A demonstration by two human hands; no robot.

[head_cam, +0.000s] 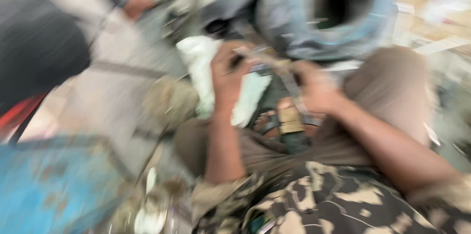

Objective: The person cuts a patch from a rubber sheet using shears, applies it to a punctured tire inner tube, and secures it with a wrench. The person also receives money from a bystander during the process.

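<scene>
My two hands meet over my lap: my left hand (226, 74) has its fingers curled round a thin dark tool (239, 59), and my right hand (314, 87) has its fingers clenched on one blurred, narrow metal part (267, 60) stretched between them. Under my left fingers lies one crumpled white cloth (201, 62); just beyond both hands sits one big grey-blue round housing with a dark opening (333, 13). Far off to the left, one other person's hand (137, 4) shows.

Cloth (198, 62) left of hands, round housing (333, 13) behind, lap below.
</scene>
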